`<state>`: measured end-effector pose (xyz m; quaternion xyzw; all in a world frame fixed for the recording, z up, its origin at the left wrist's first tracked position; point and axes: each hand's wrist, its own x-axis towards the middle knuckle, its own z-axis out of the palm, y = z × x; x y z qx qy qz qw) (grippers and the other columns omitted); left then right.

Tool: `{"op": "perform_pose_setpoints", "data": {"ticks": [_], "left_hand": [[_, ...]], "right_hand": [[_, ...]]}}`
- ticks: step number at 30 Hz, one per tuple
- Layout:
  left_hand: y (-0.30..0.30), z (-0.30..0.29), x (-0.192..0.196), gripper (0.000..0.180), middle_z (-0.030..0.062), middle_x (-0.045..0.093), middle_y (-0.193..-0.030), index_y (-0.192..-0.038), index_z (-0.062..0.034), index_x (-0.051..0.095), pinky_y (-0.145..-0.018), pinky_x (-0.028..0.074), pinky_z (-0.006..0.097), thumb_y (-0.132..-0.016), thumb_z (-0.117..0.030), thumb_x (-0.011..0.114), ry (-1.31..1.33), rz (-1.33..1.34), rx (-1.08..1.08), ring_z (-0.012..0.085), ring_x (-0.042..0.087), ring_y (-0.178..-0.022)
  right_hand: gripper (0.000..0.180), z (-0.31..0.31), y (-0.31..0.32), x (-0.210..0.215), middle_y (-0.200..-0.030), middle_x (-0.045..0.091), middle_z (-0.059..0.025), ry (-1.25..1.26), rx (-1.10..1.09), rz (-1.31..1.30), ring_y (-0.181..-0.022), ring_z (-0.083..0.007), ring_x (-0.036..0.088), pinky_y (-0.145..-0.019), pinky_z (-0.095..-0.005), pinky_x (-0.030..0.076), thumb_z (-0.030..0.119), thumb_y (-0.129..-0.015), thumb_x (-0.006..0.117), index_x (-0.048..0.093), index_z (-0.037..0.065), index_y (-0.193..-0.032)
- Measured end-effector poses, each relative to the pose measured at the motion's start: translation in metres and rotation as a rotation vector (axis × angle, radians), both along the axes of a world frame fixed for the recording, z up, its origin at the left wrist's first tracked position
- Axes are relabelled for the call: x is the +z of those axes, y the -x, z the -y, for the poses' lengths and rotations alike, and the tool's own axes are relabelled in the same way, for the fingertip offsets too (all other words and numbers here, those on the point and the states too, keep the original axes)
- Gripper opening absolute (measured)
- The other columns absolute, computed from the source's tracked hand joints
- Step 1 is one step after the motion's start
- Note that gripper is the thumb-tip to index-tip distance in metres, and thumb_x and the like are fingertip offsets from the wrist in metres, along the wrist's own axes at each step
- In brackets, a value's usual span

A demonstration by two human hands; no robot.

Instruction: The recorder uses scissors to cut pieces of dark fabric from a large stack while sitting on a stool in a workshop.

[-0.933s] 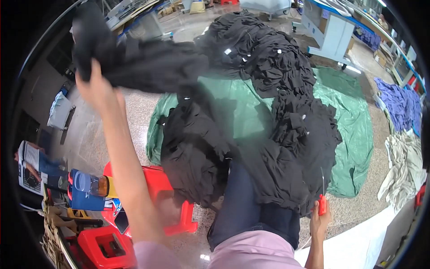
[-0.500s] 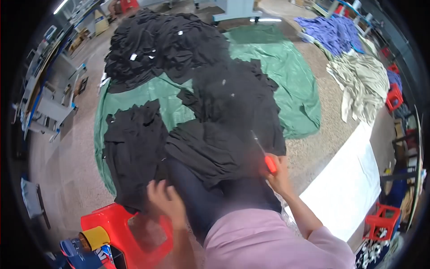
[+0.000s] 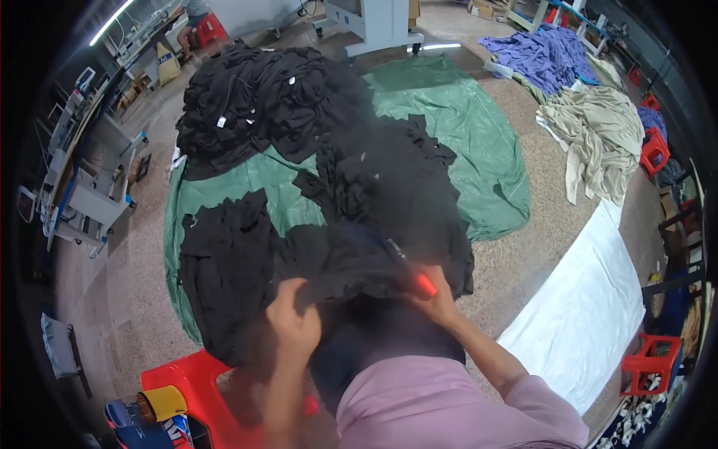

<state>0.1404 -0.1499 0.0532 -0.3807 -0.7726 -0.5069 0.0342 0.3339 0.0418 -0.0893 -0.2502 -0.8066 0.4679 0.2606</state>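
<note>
A black garment (image 3: 348, 258) lies across my lap, its near edge stretched between my two hands. My left hand (image 3: 294, 318) is closed on the left end of that edge, thumb and fingers pinching the cloth. In my right hand (image 3: 437, 298) is a red-handled tool (image 3: 425, 284) with a thin metal shaft pointing forward and left over the cloth. The right hand is at the garment's other end; whether it also grips cloth I cannot tell. Beyond lies a heap of black garments (image 3: 400, 176), and to the left another black garment pile (image 3: 228, 266).
A green sheet (image 3: 486, 165) covers the floor under a large black heap (image 3: 277, 97). A red plastic stool (image 3: 202, 389) stands by my left arm, with a yellow roll (image 3: 164, 402) beside it. White sheeting (image 3: 580, 307), beige cloth (image 3: 602, 138) and purple cloth (image 3: 538, 56) lie to the right.
My left hand has moved up and right from beside the stool and closed on the garment. The right hand has shifted slightly left with the tool. The garment's near edge is now raised.
</note>
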Motion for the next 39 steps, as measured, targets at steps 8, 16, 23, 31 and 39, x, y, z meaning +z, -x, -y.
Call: {"op": "perform_pose_setpoints", "data": {"ticks": [8,16,23,31,39], "left_hand": [[-0.017,0.064,0.186,0.041,0.0185,0.067,-0.109,-0.115,0.0087,0.063,-0.091,0.05,0.037,-0.08,-0.011,0.056,-0.079,-0.745,0.288,0.0278,0.064,-0.099],[0.019,0.08,0.175,0.048,0.0157,0.068,-0.097,-0.108,-0.0012,0.067,-0.079,0.051,0.041,-0.06,0.001,0.061,0.348,-0.653,0.004,0.0351,0.065,-0.09],[0.006,0.043,-0.036,0.049,0.011,0.057,-0.123,-0.117,-0.011,0.062,-0.096,0.041,0.044,-0.07,-0.01,0.073,0.486,-0.185,-0.025,0.0331,0.052,-0.114],[0.006,0.019,-0.053,0.035,0.0087,0.066,-0.104,-0.105,-0.0081,0.067,-0.087,0.043,0.041,-0.072,-0.008,0.075,0.382,-0.274,-0.144,0.0292,0.058,-0.101],[-0.006,0.014,-0.078,0.021,0.0065,0.069,-0.088,-0.09,-0.0051,0.069,-0.079,0.044,0.035,-0.07,0.004,0.068,0.093,-0.132,0.146,0.0252,0.06,-0.084]], "right_hand": [[0.032,-0.004,0.056,0.116,-0.096,0.058,-0.0149,-0.236,-0.055,-0.362,-0.087,-0.0307,0.062,-0.076,-0.0344,0.051,-0.005,-0.072,0.068,0.063,0.002,-0.103],[0.031,-0.053,0.017,0.193,-0.093,0.057,-0.0138,-0.466,-0.252,-0.211,-0.082,-0.0325,0.061,-0.071,-0.0376,0.049,-0.003,-0.068,0.064,0.063,0.004,-0.098],[0.031,-0.058,-0.015,0.061,-0.1,0.058,-0.0196,-0.222,-0.112,0.351,-0.09,-0.0417,0.06,-0.079,-0.0471,0.048,0.01,-0.079,0.07,0.058,0.006,-0.107],[0.031,0.017,-0.023,0.121,-0.077,0.066,-0.0199,-0.053,0.082,0.389,-0.074,-0.0446,0.064,-0.063,-0.0492,0.049,0.03,-0.087,0.072,0.058,0.008,-0.105],[0.032,0.068,-0.019,0.116,-0.064,0.064,-0.0141,-0.167,0.196,0.36,-0.058,-0.0355,0.065,-0.052,-0.0438,0.049,0.038,-0.086,0.072,0.061,0.008,-0.09]]}}
